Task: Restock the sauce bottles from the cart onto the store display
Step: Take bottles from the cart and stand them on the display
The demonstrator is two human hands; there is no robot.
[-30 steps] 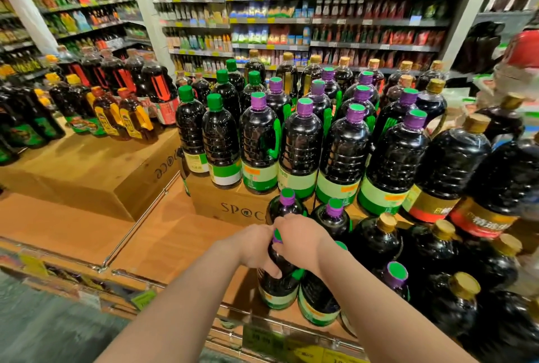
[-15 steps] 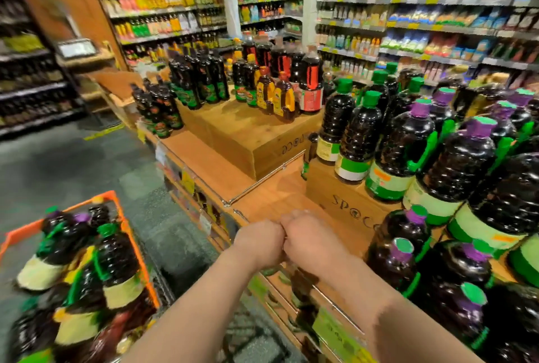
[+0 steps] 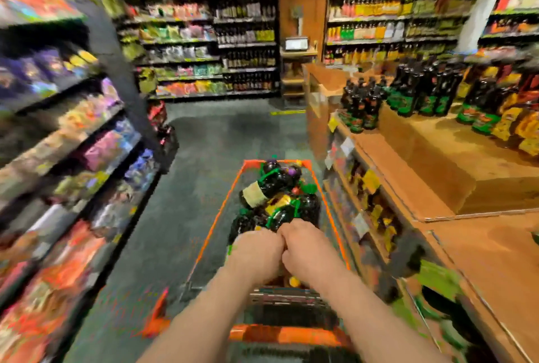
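Sauce bottles [image 3: 275, 196], dark with green handles and caps of mixed colour, lie heaped in the orange-rimmed cart [image 3: 328, 205] in the aisle, just left of the wooden store display [image 3: 437, 196].

Head view, single camera, heavy motion blur.

- Cart stock: bottles lie on their sides, piled. The clearest one, with a pale label, has its long axis running roughly from lower left to upper right, neck toward the far end of the cart. Others cross it at odd angles; exact directions unreadable in the blur. Judgement: they were laid flat for transport, so each must be turned upright before shelving.
- Display stock: bottles already on the display [image 3: 423, 94] stand upright in tight rows, caps up, on stepped cardboard-coloured risers. Judgement: labels are meant to face the aisle, for shoppers.
- Left hand [image 3: 256, 252] and right hand [image 3: 306, 246]: both over the near end of the cart, knuckles up, touching each other at the middle. Fingers look curled, close above the nearest bottles. Cannot tell whether either grips a bottle or handle; the fingertips are hidden under the backs of the hands.
- Position: forearms reach over the cart's handle bar [image 3: 285, 333]. Judgement: hands are placed for a pick from the near pile, the easiest reach.
- Left side: shelves of packaged goods [image 3: 73, 144], blurred.
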